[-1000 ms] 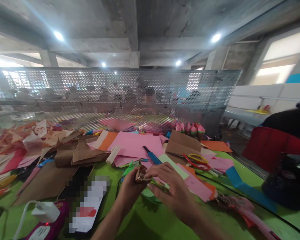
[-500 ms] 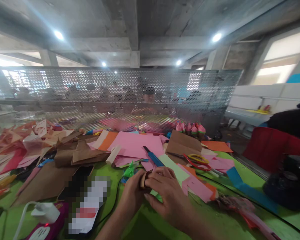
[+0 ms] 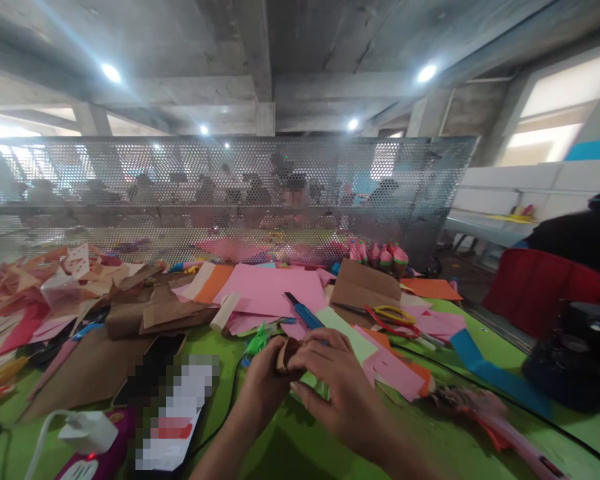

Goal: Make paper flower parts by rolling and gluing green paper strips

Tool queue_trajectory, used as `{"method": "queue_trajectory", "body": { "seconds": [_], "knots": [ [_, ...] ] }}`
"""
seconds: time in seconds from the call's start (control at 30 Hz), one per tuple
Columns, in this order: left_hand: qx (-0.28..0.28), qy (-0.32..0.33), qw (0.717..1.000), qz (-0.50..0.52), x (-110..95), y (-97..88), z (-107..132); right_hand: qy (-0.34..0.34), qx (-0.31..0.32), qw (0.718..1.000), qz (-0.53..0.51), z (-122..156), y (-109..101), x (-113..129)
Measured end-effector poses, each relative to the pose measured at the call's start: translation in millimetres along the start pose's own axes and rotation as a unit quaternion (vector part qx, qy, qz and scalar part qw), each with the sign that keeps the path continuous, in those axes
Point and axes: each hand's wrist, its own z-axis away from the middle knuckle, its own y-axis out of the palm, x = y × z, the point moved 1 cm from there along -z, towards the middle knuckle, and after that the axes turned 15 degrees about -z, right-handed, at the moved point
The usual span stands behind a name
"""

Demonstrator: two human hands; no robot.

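Between my two hands is a small rolled or folded piece of brown paper (image 3: 285,355). My left hand (image 3: 261,375) is wrapped round its left side. The fingers of my right hand (image 3: 333,373) press on it from the right and partly cover it. Just beyond my right fingers lies a blue utility knife (image 3: 305,311), its dark blade pointing away from me. A bright green crumpled or knotted piece (image 3: 257,340) sits beside my left hand. Under my right hand shows a little light green material, mostly hidden.
Pink sheets (image 3: 267,288) and brown paper (image 3: 367,285) cover the table's back. Red-and-yellow-handled scissors (image 3: 393,317) lie right. Two phones (image 3: 180,413) and a purple power strip (image 3: 103,453) with a white charger lie left. A hot glue gun (image 3: 505,427) rests right; a perforated metal screen (image 3: 220,187) stands behind.
The brown paper piece has turned slightly between my hands, and my right fingers have shifted on it. The whole view has moved slightly.
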Motion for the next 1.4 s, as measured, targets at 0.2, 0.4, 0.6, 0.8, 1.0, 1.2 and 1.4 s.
{"method": "queue_trajectory", "body": {
  "seconds": [0.2,0.4,0.6,0.8,1.0,1.2,1.4],
  "knots": [
    [0.028,-0.007,0.999,0.041,0,2.5,2,0.027,0.045,0.998,0.042,3,8,-1],
    [0.037,-0.031,0.993,0.107,-14,1.1,2,-0.014,-0.024,1.0,0.005,2,-3,-1],
    [0.008,-0.055,0.989,0.135,-21,3.3,5,0.001,-0.043,0.995,0.094,5,-8,-2],
    [0.014,-0.022,0.993,0.111,-20,-2.0,5,0.023,-0.019,0.996,0.086,5,7,1],
    [0.029,0.002,0.997,0.077,-16,-2.0,2,0.026,-0.013,0.997,0.073,4,-1,3],
    [0.049,0.013,0.996,0.078,-17,-2.3,3,0.022,0.004,0.997,0.077,4,-3,7],
    [0.033,0.006,0.996,0.077,-13,-1.1,5,0.021,0.025,0.994,0.105,4,5,1]
  ]
}}
